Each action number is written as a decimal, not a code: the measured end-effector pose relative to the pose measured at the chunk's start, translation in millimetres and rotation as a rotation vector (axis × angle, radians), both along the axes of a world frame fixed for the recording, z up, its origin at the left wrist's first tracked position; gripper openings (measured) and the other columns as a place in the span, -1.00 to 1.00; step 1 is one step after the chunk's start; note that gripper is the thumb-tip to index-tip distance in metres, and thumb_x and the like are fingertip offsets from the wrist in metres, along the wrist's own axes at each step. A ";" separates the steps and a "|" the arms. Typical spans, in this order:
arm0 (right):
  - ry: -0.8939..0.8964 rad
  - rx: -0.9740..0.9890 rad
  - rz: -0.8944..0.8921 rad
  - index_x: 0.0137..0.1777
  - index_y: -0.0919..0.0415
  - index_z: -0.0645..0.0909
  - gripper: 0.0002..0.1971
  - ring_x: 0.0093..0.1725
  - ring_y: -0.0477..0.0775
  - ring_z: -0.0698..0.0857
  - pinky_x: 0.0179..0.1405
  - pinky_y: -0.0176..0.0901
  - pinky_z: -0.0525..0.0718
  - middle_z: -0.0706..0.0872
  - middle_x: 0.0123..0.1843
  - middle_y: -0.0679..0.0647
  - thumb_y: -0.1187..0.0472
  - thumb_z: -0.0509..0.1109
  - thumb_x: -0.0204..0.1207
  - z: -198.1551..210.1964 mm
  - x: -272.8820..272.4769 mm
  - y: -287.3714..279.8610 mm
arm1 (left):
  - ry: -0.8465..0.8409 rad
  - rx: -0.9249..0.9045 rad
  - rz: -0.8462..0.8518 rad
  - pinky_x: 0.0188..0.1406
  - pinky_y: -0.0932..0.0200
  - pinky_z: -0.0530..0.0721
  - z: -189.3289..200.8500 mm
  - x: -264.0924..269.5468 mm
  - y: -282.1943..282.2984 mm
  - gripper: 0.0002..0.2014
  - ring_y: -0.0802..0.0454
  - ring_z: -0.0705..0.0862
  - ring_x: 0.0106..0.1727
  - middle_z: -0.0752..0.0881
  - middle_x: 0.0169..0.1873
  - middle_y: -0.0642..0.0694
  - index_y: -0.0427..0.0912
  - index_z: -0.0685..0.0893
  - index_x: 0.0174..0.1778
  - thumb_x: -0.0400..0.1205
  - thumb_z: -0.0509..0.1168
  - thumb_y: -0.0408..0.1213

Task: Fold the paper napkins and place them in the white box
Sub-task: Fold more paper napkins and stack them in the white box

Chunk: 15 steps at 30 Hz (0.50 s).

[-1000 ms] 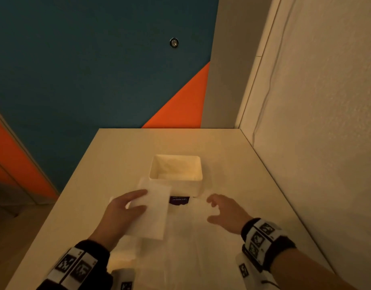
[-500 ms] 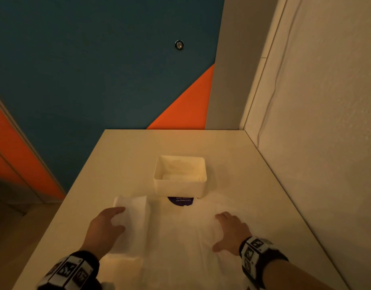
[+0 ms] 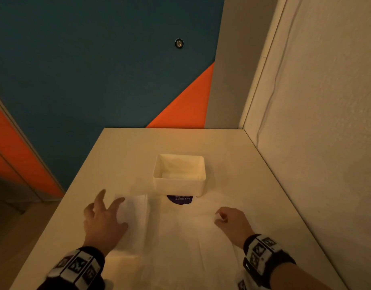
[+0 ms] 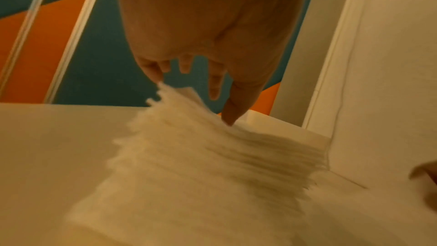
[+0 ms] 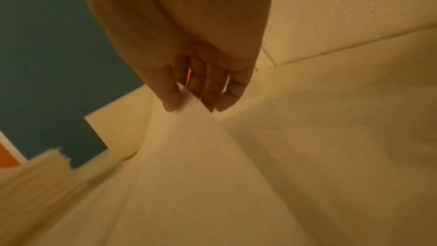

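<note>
The white box (image 3: 179, 186) stands on the table's middle, with white paper lying inside it. A folded napkin (image 3: 136, 216) lies to its front left. My left hand (image 3: 103, 218) hovers over that napkin's left edge with fingers spread and holds nothing; the left wrist view shows the blurred napkin (image 4: 212, 149) under the left hand (image 4: 208, 85). A wide unfolded napkin (image 3: 190, 237) covers the table in front of the box. My right hand (image 3: 224, 218) pinches its far right corner between thumb and fingers, and the right wrist view shows the sheet (image 5: 189, 147) lifted in the right hand (image 5: 189, 104).
A purple round label (image 3: 179, 200) shows under the napkin just in front of the box. A white wall (image 3: 326, 143) runs along the table's right side. The table's left edge (image 3: 54, 216) drops to a blue and orange floor.
My left hand laid the folded napkin flat left of the box, then lifted off with fingers spread. My right hand went from flat on the large napkin to pinching its corner.
</note>
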State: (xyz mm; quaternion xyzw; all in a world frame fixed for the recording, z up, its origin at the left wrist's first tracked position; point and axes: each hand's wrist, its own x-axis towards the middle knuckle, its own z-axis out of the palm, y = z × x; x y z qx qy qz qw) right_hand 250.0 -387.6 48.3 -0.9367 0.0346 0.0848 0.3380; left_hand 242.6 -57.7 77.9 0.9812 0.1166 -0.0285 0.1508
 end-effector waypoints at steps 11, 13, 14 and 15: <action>-0.186 0.386 0.350 -0.22 -0.01 0.65 -0.95 -0.31 -0.06 0.61 -0.20 -0.17 0.60 0.69 -0.30 0.02 0.13 0.41 0.47 87.8 -16.9 27.3 | 0.085 -0.576 -0.658 0.34 0.48 0.33 39.5 3.6 -80.2 -0.39 0.49 0.40 0.32 0.44 0.25 0.54 0.55 0.47 0.26 0.42 0.53 -0.11; -0.218 0.436 0.338 -0.19 -0.02 0.67 -0.95 -0.27 0.04 0.66 -0.17 -0.04 0.65 0.74 -0.26 0.09 0.07 0.39 0.42 98.9 -17.7 28.8 | 0.138 -0.776 -0.617 0.06 0.46 0.56 40.2 4.6 -87.2 -0.61 0.41 0.67 0.08 0.75 -0.01 0.38 0.50 0.71 -0.07 0.48 0.50 -0.23; -0.226 0.463 0.323 -0.16 0.04 0.69 -0.92 -0.24 0.04 0.68 -0.15 -0.01 0.66 0.75 -0.23 0.12 0.08 0.39 0.42 102.9 -16.9 27.9 | 0.157 -0.844 -0.571 -0.06 0.39 0.62 42.4 4.4 -89.8 -0.72 0.33 0.74 -0.05 0.80 -0.13 0.27 0.36 0.77 -0.18 0.51 0.47 -0.25; -0.223 0.496 0.303 -0.13 0.09 0.70 -0.90 -0.21 0.02 0.70 -0.11 -0.01 0.67 0.77 -0.19 0.12 0.11 0.41 0.42 106.5 -15.4 26.5 | 0.165 -0.888 -0.520 -0.15 0.31 0.66 44.9 4.1 -92.3 -0.82 0.26 0.76 -0.16 0.82 -0.22 0.17 0.20 0.81 -0.24 0.54 0.44 -0.24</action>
